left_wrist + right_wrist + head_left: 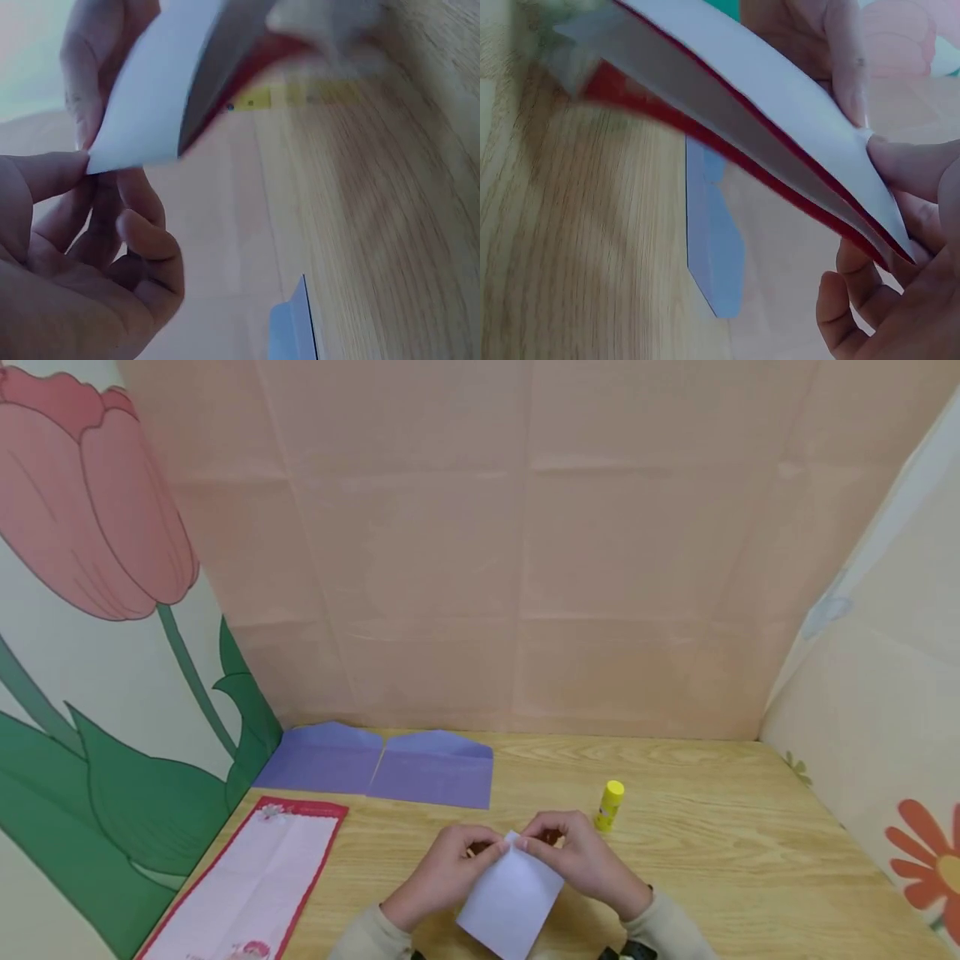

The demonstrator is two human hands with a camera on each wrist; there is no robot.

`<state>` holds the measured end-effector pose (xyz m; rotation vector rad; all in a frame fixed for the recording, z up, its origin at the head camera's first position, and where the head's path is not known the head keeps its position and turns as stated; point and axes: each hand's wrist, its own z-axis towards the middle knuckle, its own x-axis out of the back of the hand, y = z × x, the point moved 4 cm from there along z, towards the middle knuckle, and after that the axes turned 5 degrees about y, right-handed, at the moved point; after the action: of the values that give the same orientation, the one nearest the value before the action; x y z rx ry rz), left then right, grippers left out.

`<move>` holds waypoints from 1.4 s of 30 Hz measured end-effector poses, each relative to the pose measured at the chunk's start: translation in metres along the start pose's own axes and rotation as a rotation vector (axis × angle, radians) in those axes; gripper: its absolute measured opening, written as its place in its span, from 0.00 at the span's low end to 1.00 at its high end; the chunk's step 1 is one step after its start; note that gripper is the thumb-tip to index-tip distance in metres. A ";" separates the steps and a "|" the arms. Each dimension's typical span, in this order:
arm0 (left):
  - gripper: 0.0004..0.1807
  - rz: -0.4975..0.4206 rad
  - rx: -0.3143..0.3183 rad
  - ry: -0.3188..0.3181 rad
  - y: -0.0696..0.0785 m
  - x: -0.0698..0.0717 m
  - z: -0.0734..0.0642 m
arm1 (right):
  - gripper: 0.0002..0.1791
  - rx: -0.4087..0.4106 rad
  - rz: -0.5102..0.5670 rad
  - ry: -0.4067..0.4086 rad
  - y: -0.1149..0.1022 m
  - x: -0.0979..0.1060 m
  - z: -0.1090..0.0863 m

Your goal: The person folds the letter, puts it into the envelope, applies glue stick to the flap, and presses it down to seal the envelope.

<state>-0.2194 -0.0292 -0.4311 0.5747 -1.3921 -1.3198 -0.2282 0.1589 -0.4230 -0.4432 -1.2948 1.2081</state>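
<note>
A folded sheet of paper [513, 902], white outside, is held up over the near middle of the table. My left hand [455, 870] pinches its far corner between thumb and fingers. Close beside it, my right hand [583, 860] pinches the same corner from the other side. The right wrist view shows the sheet [765, 90] bent over in layers, with red along the edges and on an inner face; the right hand's thumb [915, 166] lies on the white side. In the left wrist view, the left thumb [52, 174] touches the corner, other fingers curled beneath.
A yellow glue stick [610, 806] stands upright beyond the right hand. Two purple envelopes [322, 767] with raised flaps lie side by side at the back left. In front of them is a red-bordered, creased sheet [258, 868]. Walls enclose the wooden table [735, 852] left, right and behind.
</note>
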 end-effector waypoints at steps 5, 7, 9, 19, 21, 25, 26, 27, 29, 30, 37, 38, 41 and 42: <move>0.10 0.007 0.005 -0.006 -0.006 0.001 -0.001 | 0.07 -0.017 -0.033 0.052 0.003 0.003 0.000; 0.09 0.022 -0.002 -0.005 -0.008 0.002 -0.002 | 0.07 -0.031 -0.050 0.082 0.005 0.006 -0.001; 0.09 0.034 -0.015 -0.007 -0.010 0.003 -0.003 | 0.06 -0.041 -0.058 0.103 0.006 0.007 0.000; 0.08 0.138 -0.039 0.061 -0.006 0.010 -0.004 | 0.05 -0.069 -0.061 0.114 0.011 0.007 0.001; 0.08 0.151 -0.037 0.078 -0.007 0.012 -0.003 | 0.05 -0.057 -0.062 0.100 0.012 0.007 0.001; 0.08 0.147 -0.032 0.086 -0.010 0.015 -0.003 | 0.04 -0.025 -0.057 0.086 0.013 0.007 -0.001; 0.08 0.142 -0.030 0.082 -0.011 0.016 -0.003 | 0.04 -0.019 -0.059 0.088 0.013 0.007 -0.001; 0.08 0.138 -0.029 0.078 -0.013 0.016 -0.003 | 0.04 -0.013 -0.060 0.093 0.013 0.007 -0.001; 0.09 0.133 -0.027 0.071 -0.015 0.018 -0.004 | 0.04 -0.014 -0.066 0.111 0.014 0.009 -0.001; 0.09 0.136 -0.027 0.071 -0.017 0.019 -0.004 | 0.04 -0.013 -0.073 0.122 0.015 0.009 -0.001; 0.12 0.155 -0.003 0.045 -0.026 0.027 -0.008 | 0.03 -0.039 -0.102 0.175 0.020 0.016 0.000; 0.12 0.153 0.007 0.035 -0.028 0.029 -0.008 | 0.03 -0.043 -0.100 0.176 0.020 0.017 0.000; 0.13 0.151 0.015 0.013 -0.031 0.032 -0.007 | 0.05 -0.061 -0.085 0.181 0.020 0.019 0.000; 0.13 0.149 0.014 0.008 -0.031 0.032 -0.007 | 0.05 -0.068 -0.080 0.183 0.019 0.020 0.000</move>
<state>-0.2322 -0.0689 -0.4490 0.4755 -1.4111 -1.1888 -0.2400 0.1828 -0.4291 -0.5337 -1.1874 1.0339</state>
